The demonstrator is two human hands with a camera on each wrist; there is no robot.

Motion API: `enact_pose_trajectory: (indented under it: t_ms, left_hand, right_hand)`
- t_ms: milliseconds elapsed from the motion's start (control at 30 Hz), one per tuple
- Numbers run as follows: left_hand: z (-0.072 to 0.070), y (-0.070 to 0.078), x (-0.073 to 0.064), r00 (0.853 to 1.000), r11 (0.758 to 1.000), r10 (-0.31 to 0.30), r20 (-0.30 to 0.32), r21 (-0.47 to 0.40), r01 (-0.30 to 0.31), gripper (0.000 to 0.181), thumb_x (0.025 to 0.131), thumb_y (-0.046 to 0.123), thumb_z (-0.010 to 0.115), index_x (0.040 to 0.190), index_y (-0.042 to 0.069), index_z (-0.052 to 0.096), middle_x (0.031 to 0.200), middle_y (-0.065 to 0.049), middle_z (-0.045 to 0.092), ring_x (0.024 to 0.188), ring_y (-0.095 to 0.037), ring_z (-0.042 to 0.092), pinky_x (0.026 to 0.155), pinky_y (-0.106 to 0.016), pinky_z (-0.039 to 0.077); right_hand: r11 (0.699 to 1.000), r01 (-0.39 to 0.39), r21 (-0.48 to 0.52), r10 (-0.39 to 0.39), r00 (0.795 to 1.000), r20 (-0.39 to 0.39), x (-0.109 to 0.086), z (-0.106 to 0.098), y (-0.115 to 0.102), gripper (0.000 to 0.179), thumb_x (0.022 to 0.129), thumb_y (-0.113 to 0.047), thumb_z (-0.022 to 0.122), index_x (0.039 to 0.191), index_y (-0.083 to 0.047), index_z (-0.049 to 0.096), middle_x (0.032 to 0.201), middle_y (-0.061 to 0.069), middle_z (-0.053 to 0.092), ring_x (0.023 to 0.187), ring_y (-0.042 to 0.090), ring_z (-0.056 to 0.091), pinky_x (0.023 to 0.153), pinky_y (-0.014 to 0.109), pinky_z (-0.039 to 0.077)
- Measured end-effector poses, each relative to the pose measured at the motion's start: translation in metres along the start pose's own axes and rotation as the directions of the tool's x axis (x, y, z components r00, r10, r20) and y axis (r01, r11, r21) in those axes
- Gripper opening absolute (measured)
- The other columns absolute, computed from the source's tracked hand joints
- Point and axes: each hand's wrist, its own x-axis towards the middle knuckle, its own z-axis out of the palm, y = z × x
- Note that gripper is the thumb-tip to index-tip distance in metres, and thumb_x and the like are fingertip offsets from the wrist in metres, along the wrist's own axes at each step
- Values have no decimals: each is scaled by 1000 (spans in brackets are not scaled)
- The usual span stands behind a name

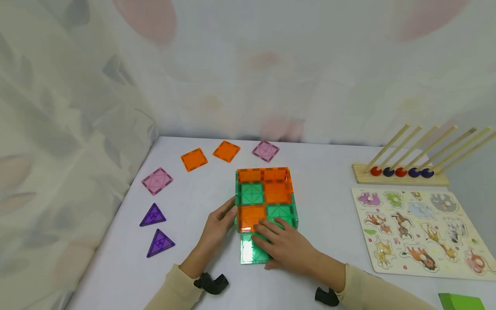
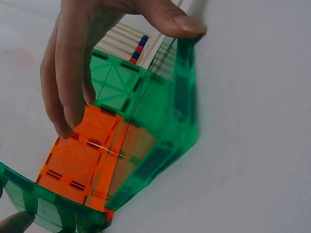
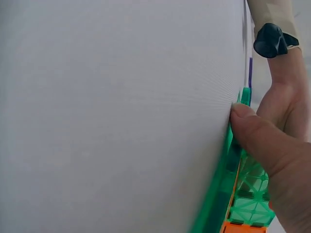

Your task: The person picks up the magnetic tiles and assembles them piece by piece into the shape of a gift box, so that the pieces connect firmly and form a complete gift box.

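A low box of magnetic tiles (image 1: 277, 199) stands mid-table, with a green and orange checkered floor and low upright walls. At its front a larger green tile (image 1: 249, 254) sticks out towards me. My left hand (image 1: 217, 226) lies along the box's left side, its fingertips (image 2: 17, 222) against the green wall (image 2: 48, 206). Above the front of the box, my right hand (image 1: 284, 249) has its fingers spread over the orange and green tiles. Its thumb (image 3: 252, 128) touches the edge of the green front tile; the palm hides part of that tile.
Loose orange tiles (image 1: 194, 159), pink tiles (image 1: 156, 181) and purple triangle tiles (image 1: 160, 243) lie left of and behind the box. On the right are a wooden bead rack (image 1: 401, 179), an animal peg puzzle (image 1: 422, 228) and a green block (image 1: 461, 302).
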Motion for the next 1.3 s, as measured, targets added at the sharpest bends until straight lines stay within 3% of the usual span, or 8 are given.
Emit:
enact_pose_trajectory:
  t_ms: [300,500,767,967,1067,1200,1267,1300]
  left_hand:
    - [1,2,1,1000,1000,-10,3,7,10,49,99,32,54,145,18,44,152,-4,39,144,-25,29,111,-48,34]
    - [1,2,1,1000,1000,-23,-2,16,23,51,98,34,54,145,19,44,153,-5,38,144,-26,29,111,-47,34]
    - [1,1,2,999,999,-41,-8,18,41,48,99,31,53,145,19,44,152,-5,38,140,-27,36,109,-45,38]
    - [3,0,3,1000,1000,-22,9,-3,22,49,98,32,54,145,18,45,152,-5,39,139,-25,37,108,-44,38]
    - [4,0,4,1000,1000,-13,15,-7,14,49,99,31,54,145,18,44,152,-5,39,139,-25,37,108,-44,38]
    - [2,2,6,999,999,-32,12,17,31,54,98,36,54,147,19,41,153,-5,38,139,-26,38,108,-44,40]
    - [-4,6,10,999,998,-47,-3,45,48,57,97,41,53,147,18,39,153,-5,37,138,-26,39,107,-43,41]
    - [-8,10,14,998,996,-58,-14,65,59,58,97,44,52,148,19,39,153,-3,36,138,-25,39,107,-42,41]
  right_hand:
    - [997,49,-54,-58,983,-176,1,-14,11,59,78,-59,69,122,-19,62,130,1,57,123,22,50,98,41,46]
    - [1000,-8,-25,2,967,-254,10,-26,25,47,78,-51,74,112,-20,66,126,1,61,121,23,52,97,41,48]
    - [997,-72,9,71,934,-350,20,-21,36,28,82,-35,76,103,-19,69,120,3,63,117,25,55,91,40,50]
    - [989,-137,49,146,918,-368,10,-23,40,35,80,-40,77,106,-18,70,119,4,64,115,25,55,94,41,47]
    - [975,-194,108,221,889,-401,-1,-25,40,34,85,-41,71,107,-15,70,118,5,64,115,26,54,95,43,46]
    - [913,-247,324,385,785,-485,-18,-31,27,22,91,-33,66,96,-12,71,104,2,68,102,21,59,90,34,48]
    - [817,-236,526,494,757,-428,-25,-35,10,13,92,-26,64,90,-15,71,94,-3,68,89,12,61,79,25,52]
    - [727,-231,646,552,757,-350,-27,-38,1,10,91,-23,66,91,-15,71,92,-6,69,85,8,61,73,22,53]
